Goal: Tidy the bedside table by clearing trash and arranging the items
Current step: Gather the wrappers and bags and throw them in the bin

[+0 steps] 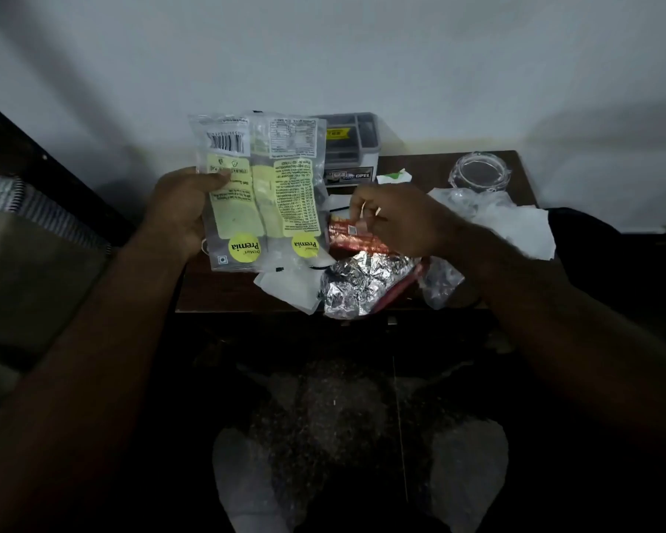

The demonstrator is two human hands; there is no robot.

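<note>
I held the Premia packets above the bench in my left hand, fingers wrapped round their edge, to gather the trash, while my right hand pinched, as far as the dim view showed, the red wrapper beside the crumpled foil.

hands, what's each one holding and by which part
The left hand grips the clear Premia packet by its left edge, thumb on the printed face. The right hand seems to pinch the red wrapper at its top edge.
</note>
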